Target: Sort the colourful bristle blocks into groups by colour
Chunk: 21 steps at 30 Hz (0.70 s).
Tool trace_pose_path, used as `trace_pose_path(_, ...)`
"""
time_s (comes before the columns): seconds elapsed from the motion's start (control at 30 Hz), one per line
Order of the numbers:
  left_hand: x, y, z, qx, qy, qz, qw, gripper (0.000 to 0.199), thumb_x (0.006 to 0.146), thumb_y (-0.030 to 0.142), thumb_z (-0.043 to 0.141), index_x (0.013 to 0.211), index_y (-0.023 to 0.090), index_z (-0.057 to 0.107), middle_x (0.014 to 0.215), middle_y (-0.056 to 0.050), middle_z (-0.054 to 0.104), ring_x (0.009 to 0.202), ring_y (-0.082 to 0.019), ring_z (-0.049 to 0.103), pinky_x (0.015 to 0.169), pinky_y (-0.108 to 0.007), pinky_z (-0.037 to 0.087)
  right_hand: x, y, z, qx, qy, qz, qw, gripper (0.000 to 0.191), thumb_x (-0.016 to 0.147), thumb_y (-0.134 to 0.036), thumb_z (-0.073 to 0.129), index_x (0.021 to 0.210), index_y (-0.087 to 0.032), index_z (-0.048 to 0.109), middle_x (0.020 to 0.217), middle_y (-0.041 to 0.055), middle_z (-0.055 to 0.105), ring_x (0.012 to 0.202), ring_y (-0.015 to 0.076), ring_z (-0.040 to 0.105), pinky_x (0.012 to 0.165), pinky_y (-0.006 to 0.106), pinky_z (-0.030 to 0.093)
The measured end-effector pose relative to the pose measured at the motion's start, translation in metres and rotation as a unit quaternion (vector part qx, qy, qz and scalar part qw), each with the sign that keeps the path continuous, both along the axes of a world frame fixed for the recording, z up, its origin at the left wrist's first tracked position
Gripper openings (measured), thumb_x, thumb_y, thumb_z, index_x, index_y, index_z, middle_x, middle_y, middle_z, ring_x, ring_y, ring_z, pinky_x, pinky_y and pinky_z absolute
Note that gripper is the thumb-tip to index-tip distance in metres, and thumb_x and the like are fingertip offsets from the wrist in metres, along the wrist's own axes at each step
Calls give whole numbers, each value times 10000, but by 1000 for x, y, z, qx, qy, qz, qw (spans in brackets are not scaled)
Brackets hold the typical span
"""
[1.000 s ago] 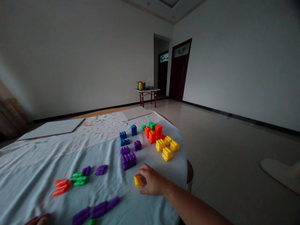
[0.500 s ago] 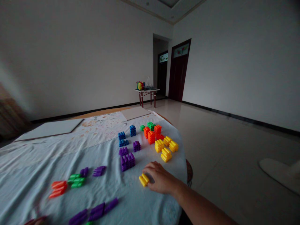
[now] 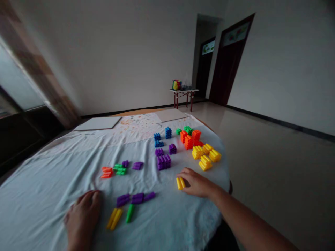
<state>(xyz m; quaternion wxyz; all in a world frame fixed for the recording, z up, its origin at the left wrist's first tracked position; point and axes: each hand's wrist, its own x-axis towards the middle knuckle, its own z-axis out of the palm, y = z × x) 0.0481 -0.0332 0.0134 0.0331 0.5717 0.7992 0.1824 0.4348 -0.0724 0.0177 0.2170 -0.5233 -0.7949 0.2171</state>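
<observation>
My right hand [image 3: 196,183] is at the right side of the table, its thumb and fingers closed around a yellow ribbed plastic block [image 3: 180,183] on the cloth. My left hand [image 3: 83,216] lies on the cloth at the lower left, fingers loosely out, with nothing seen in it. Between the hands are a row of purple blocks [image 3: 137,198], a yellow pair of blocks [image 3: 114,218] and a single green stick-like block [image 3: 130,213]. Farther off lie orange blocks [image 3: 107,172], green blocks [image 3: 120,169] and a small purple block [image 3: 137,165].
Stacked blocks stand beyond my right hand: purple [image 3: 164,162], blue [image 3: 168,132], orange [image 3: 188,142], green [image 3: 188,130] and yellow [image 3: 205,162]. Two pale boards [image 3: 98,123] lie at the table's far side. A small table [image 3: 184,91] with a colourful bag stands by the doorway.
The view has turned left and tilted down, so everything sits farther right. My left hand, barely visible before, now shows fully. My right hand stays at the yellow block.
</observation>
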Motion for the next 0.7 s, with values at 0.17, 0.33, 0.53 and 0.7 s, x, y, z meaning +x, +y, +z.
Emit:
trace_pose_path(0.17, 2, -3, -3, -5, -18, 16, 1000, 547, 847, 465, 199, 1054, 189, 623, 1243, -108, 560, 1137, -298, 488, 959, -481, 336, -3, 1, -7, -11, 42, -2, 999, 469, 670, -111, 576, 1130, -201, 587, 1074, 74, 566, 1041, 201, 540, 959, 336, 414)
trace_pose_path(0.33, 2, -3, -7, 8, -23, 19, 1000, 524, 849, 447, 203, 1049, 204, 622, 1239, -89, 564, 1149, -273, 476, 976, -459, 322, -4, 1, -2, -29, 27, -6, 999, 447, 696, -146, 567, 1141, -187, 578, 1108, 77, 557, 1077, 203, 522, 984, 339, 393)
trace_pose_path(0.53, 2, -3, -6, 0, -29, 20, 999, 526, 842, 449, 206, 1058, 199, 615, 1235, -90, 566, 1144, -273, 475, 977, -453, 317, -7, 2, -2, -29, -9, 2, 1000, 475, 682, -149, 570, 1155, -191, 579, 1145, 84, 567, 1094, 220, 506, 989, 360, 374)
trace_pose_path(0.7, 0, -1, -4, -26, -26, 26, 999, 624, 822, 527, 133, 1111, 204, 582, 1285, -97, 524, 1188, -281, 437, 992, -454, 290, -12, 3, 5, -4, -55, 8, 998, 458, 680, -146, 577, 1133, -207, 608, 1123, 63, 611, 1067, 230, 491, 948, 379, 371)
